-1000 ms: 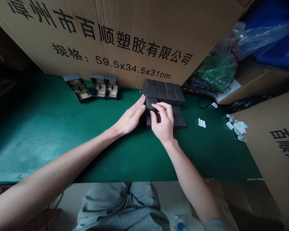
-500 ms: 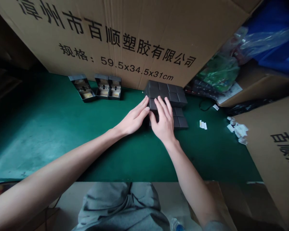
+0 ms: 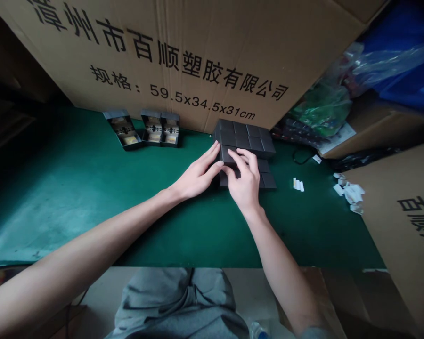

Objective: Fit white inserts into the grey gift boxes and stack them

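Observation:
Several small black boxes with closed lids (image 3: 243,134) are packed together in a stepped stack near the back of the green table. My left hand (image 3: 199,174) lies along the stack's left side, fingers stretched out, its thumb touching the near corner. My right hand (image 3: 245,178) bends over a small black box (image 3: 226,155) at the upper front, index finger on its top and thumb at its front. Lower boxes (image 3: 267,174) show to the right of that hand. Away to the left, three opened black boxes (image 3: 124,134) stand with their pale insides showing.
A large printed cardboard carton (image 3: 183,61) rises behind the boxes. White slips (image 3: 298,184) and crumpled white paper bits (image 3: 351,193) lie on the green table (image 3: 127,188) at right. Another carton (image 3: 406,202) borders the right side, with plastic bags (image 3: 321,106) behind.
My right hand's fingers have gone from nearly flat over the boxes to bent, and it has shifted slightly right. My left hand stays along the stack's side.

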Demonstrator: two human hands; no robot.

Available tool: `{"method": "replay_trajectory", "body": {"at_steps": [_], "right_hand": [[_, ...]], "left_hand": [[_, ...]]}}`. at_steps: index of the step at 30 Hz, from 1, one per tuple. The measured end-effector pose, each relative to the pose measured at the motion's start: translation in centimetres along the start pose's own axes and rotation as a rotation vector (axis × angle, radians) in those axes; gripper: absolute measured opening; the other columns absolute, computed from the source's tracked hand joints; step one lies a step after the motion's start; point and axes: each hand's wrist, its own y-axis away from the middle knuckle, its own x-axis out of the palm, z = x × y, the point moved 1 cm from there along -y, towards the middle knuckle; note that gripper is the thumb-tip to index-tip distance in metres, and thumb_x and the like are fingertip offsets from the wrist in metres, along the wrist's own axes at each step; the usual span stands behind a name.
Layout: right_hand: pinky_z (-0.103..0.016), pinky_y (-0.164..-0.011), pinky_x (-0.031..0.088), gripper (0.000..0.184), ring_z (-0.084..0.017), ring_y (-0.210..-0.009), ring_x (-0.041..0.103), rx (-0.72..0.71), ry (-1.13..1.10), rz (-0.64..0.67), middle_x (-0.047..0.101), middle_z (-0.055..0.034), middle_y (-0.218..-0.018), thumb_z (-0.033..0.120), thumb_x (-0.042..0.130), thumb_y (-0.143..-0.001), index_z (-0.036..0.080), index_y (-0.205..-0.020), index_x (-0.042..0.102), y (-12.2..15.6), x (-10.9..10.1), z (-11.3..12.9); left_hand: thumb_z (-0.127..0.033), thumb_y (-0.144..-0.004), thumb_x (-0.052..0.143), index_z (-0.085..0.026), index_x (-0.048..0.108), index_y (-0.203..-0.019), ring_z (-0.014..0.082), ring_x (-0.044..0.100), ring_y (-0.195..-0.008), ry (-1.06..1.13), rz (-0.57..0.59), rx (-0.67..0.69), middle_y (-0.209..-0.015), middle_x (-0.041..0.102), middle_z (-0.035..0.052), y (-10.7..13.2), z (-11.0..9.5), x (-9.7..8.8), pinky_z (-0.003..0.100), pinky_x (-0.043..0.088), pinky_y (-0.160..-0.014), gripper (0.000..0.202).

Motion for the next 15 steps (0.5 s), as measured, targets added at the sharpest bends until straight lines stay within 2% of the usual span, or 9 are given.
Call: {"method": "replay_trajectory", "body": {"at_steps": [6,10,12,15], "right_hand": [[-0.046,-0.105,0.06,0.035,-0.025,-0.118,0.068,0.023,-0.007,0.065,0.06,-0.0129,-0.139,0.028,0.063,-0.099,0.026,-0.134,0.068,-0.2,-0.5,0.2],[-0.051,-0.114,0.054,0.051,-0.028,-0.132,0.061,-0.03,0.022,0.105,0.057,-0.0149,-0.146,0.016,0.056,-0.093,0.023,-0.142,0.061,-0.5,-1.3,1.3],[-0.055,-0.117,0.051,0.058,-0.029,-0.137,0.057,-0.069,0.062,0.08,0.057,-0.0142,-0.146,0.012,0.053,-0.088,0.024,-0.145,0.058,-0.6,-1.5,2.2],[-0.053,-0.113,0.053,0.054,-0.029,-0.13,0.06,-0.169,0.085,-0.047,0.063,-0.0126,-0.138,0.009,0.05,-0.089,0.025,-0.139,0.062,-0.9,-1.3,3.9]], "left_hand": [[-0.062,-0.105,0.04,-0.022,0.034,-0.168,0.0209,0.015,-0.165,0.008,-0.013,-0.012,-0.177,0.021,0.0033,0.0,0.1,0.0,0.036,0.011,-0.136,0.075],[-0.058,-0.106,0.037,-0.016,0.037,-0.166,0.0211,0.019,-0.165,0.049,-0.071,-0.076,-0.176,0.026,0.006,0.1,-0.1,-0.1,0.036,0.013,-0.136,0.073],[-0.054,-0.106,0.038,-0.015,0.043,-0.162,0.022,0.026,-0.163,0.06,-0.124,-0.098,-0.174,0.032,0.0082,0.0,-0.1,-0.2,0.038,0.018,-0.136,0.068],[-0.044,-0.105,0.044,-0.016,0.059,-0.146,0.0259,0.049,-0.15,0.048,-0.237,-0.092,-0.159,0.056,0.0115,-0.1,0.1,-0.6,0.042,0.034,-0.129,0.052]]}}
